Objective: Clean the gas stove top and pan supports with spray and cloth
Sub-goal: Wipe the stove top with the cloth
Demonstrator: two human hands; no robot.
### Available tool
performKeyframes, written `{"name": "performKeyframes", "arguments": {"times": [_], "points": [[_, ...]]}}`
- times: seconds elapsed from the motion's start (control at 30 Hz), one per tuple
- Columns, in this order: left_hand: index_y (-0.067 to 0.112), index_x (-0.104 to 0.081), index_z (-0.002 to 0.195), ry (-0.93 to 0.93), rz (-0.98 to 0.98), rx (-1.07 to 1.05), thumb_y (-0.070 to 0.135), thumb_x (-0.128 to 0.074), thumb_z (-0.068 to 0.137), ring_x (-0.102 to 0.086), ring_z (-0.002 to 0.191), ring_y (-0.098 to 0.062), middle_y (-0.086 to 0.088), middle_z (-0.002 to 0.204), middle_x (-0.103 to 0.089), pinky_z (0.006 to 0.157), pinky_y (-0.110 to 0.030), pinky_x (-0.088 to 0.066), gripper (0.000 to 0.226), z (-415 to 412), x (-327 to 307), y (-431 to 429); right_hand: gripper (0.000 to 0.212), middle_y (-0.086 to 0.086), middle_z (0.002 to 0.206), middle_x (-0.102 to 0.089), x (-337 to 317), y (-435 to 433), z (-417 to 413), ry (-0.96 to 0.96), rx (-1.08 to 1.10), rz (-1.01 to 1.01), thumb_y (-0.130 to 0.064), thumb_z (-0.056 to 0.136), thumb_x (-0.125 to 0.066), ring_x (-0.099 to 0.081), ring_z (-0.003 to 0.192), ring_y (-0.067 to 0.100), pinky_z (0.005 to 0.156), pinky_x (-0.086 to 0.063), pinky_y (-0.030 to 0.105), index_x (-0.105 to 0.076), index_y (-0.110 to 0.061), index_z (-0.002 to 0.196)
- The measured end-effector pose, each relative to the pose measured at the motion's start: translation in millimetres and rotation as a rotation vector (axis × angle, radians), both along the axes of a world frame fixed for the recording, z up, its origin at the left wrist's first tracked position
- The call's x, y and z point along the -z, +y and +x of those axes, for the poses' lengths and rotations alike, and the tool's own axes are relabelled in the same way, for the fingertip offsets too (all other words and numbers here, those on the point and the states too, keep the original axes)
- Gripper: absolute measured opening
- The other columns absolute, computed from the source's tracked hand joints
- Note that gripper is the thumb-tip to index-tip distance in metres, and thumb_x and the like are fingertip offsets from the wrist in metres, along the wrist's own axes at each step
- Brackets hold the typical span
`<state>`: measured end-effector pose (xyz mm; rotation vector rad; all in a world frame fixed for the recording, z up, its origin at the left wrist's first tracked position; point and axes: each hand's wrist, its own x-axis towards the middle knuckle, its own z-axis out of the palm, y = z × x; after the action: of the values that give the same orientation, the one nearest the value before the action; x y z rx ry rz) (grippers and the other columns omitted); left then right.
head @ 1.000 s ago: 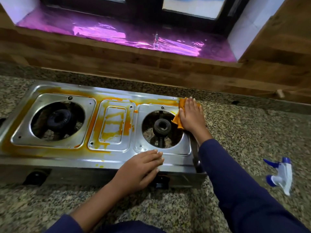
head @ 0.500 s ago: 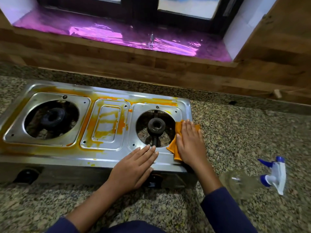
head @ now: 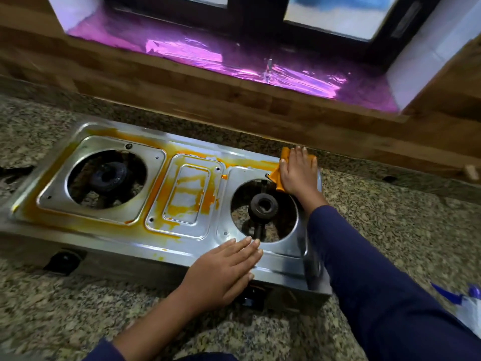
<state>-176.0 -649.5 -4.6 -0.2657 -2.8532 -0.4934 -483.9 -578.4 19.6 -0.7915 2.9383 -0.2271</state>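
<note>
Speckled granite counter [head: 390, 230] fills lower frame. Wood-panel wall [head: 234, 95] runs along back at 12 o'clock, window sill [head: 208, 53] above it glowing magenta. Steel two-burner stove [head: 197, 246] lies from 9 o'clock to centre, top smeared with orange stain [head: 156, 188], heaviest round left burner [head: 106, 175] and middle panel. Metal round right burner [head: 263, 205] mostly bare. Right hand [head: 299, 173], fingers straight, presses orange cloth [head: 277, 178] flat on stove's 1 o'clock corner. Left hand [head: 223, 269] lies flat, grasping nothing, on front rim. Spray bottle [head: 471, 306] at 4 o'clock frame edge, blurred.

Speckled granite counter [head: 390, 217], purple-lit window sill [head: 234, 58].
</note>
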Motion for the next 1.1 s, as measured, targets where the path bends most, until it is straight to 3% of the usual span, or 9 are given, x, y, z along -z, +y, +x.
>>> {"name": "performKeyframes", "arguments": {"times": [0.2,0.4,0.53,0.7,0.97,1.1], "points": [[0.018,-0.044,0.145,-0.014,-0.013,0.011,0.036,-0.042,0.102,-0.029,0.145,-0.014,0.000,0.154,-0.038,0.114,-0.036,-0.033,0.047,-1,2,0,0.059,0.006,0.163,-0.019,0,-45,15,0.005,-0.195,-0.034,-0.042,0.105,-0.025,-0.009,0.152,0.020,0.121,0.001,0.045,-0.023,-0.010,0.155],[0.017,-0.040,0.148,-0.027,-0.067,0.032,0.038,-0.039,0.103,-0.026,0.146,-0.014,-0.001,0.156,-0.035,0.114,-0.036,-0.033,0.049,0,2,-3,0.070,0.003,0.166,-0.006,0,-15,2,-0.046,-0.446,-0.018,-0.054,0.099,-0.022,0.000,0.152,0.016,0.123,0.003,0.042,-0.011,-0.017,0.158],[0.016,-0.037,0.149,-0.035,-0.073,0.033,0.038,-0.035,0.104,-0.022,0.147,-0.014,-0.001,0.156,-0.033,0.116,-0.036,-0.031,0.050,3,2,-5,0.062,0.003,0.166,-0.007,1,0,-5,-0.016,-0.343,-0.013,-0.045,0.105,-0.027,-0.001,0.153,0.017,0.122,0.002,0.040,-0.012,-0.015,0.158],[0.015,-0.040,0.147,0.002,-0.099,0.001,0.035,-0.035,0.104,-0.028,0.145,-0.015,-0.002,0.154,-0.037,0.115,-0.034,-0.033,0.048,20,-1,-19,0.067,0.005,0.166,0.000,-3,-27,0,-0.048,-0.239,0.095,-0.050,0.104,-0.019,0.004,0.153,0.019,0.121,0.004,0.043,-0.007,-0.013,0.158],[0.016,-0.040,0.147,-0.035,-0.111,0.029,0.037,-0.029,0.104,-0.030,0.144,-0.016,-0.001,0.154,-0.038,0.118,-0.032,-0.025,0.049,20,-1,-25,0.063,0.000,0.164,0.016,-17,-110,52,-0.135,-0.408,0.191,-0.047,0.105,-0.016,0.017,0.151,0.018,0.117,0.014,0.053,0.006,-0.021,0.157],[0.015,-0.041,0.146,-0.080,-0.070,0.063,0.037,-0.031,0.103,-0.031,0.144,-0.018,-0.003,0.154,-0.038,0.118,-0.034,-0.026,0.049,21,5,-19,0.060,-0.001,0.164,0.018,-15,-96,71,-0.165,-0.506,0.198,-0.043,0.106,-0.021,0.019,0.150,0.018,0.117,0.015,0.049,0.007,-0.028,0.157]]}}
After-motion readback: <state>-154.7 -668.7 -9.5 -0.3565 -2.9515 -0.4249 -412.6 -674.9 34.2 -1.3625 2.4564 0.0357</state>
